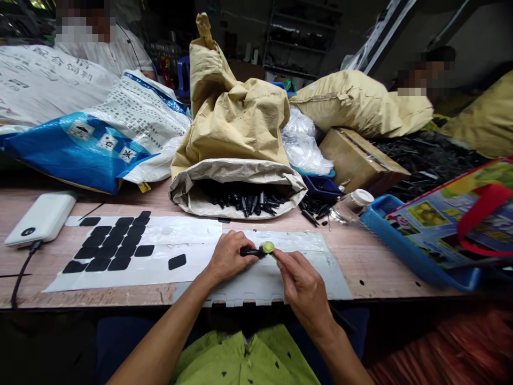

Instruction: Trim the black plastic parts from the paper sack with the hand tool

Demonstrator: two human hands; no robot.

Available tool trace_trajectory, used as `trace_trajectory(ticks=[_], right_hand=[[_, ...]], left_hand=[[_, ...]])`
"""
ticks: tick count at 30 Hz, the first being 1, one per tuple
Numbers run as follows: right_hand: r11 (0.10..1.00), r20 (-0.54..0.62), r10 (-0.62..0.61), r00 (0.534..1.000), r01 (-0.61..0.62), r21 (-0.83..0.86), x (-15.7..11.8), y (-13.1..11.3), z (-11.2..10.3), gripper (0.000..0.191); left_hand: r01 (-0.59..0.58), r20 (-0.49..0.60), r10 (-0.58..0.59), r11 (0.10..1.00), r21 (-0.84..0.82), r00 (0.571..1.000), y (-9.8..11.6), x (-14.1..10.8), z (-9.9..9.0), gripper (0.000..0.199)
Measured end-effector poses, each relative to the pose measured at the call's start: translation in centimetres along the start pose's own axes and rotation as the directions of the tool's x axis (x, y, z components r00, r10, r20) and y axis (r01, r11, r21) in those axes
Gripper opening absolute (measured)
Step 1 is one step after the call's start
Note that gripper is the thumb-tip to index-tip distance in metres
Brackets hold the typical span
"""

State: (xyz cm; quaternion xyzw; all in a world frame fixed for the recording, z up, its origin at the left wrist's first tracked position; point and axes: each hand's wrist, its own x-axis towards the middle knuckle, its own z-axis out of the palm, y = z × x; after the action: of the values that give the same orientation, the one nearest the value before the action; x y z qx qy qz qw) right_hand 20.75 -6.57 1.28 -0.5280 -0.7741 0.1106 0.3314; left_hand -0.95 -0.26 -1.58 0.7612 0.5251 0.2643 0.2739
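Nearest, the left hand [229, 258] has its fingers closed on a black tube [250, 253], held level above a grey mat [320, 267] on the table [385, 267]. The right hand [303, 282] has its fingers pinched on the near side of a small green disc [268, 246] at the tube's right end; whether disc and tube touch, I cannot tell.

To the left lies a white sheet [152, 275], with a block of black patches [110, 251] and one patch apart, nearer the left hand. Left of the sheet is a power bank [44, 216] with a cable [23, 278]. On the right, a blue tray [428, 267] carries a colourful bag [433, 214], just beside a clear jar [352, 205].

Farther, beyond the hands, a tan sack [240, 123] gapes toward them, black parts [256, 203] in its mouth. A blue-and-white sack [80, 147] lies to its left, a carton [356, 155] to its right. A person [120, 51] is at far left.
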Motion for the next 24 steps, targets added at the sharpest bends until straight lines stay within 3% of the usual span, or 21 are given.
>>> trace_trajectory(ticks=[4,7,13,18,24], right_hand=[[0.999,-0.017,0.034,0.999,-0.034,-0.018,0.0,1.5,-0.2,0.036],[0.993,-0.111,0.081,0.990,-0.090,-0.080,0.6,4.2,-0.6,0.033],[0.935,-0.186,0.114,0.976,-0.169,-0.312,1.5,9.5,-0.7,0.028],[0.920,-0.244,0.081,0.966,-0.166,-0.355,1.2,10.0,0.1,0.027],[0.906,-0.230,0.088,0.969,-0.174,-0.385,1.1,9.8,0.2,0.027]], left_hand=[[0.008,0.014,-0.008,1.000,0.015,1.000,0.1,0.0,-0.1,0.015],[0.008,0.009,-0.008,1.000,0.020,1.000,0.3,-0.1,-0.1,0.015],[0.004,0.000,-0.004,1.000,0.027,1.000,0.4,-0.2,-0.1,0.018],[-0.017,0.018,0.016,0.999,0.027,1.000,0.1,-0.3,-0.2,0.016],[-0.041,0.017,0.041,0.999,0.013,0.999,-0.4,-0.4,0.1,0.016]])
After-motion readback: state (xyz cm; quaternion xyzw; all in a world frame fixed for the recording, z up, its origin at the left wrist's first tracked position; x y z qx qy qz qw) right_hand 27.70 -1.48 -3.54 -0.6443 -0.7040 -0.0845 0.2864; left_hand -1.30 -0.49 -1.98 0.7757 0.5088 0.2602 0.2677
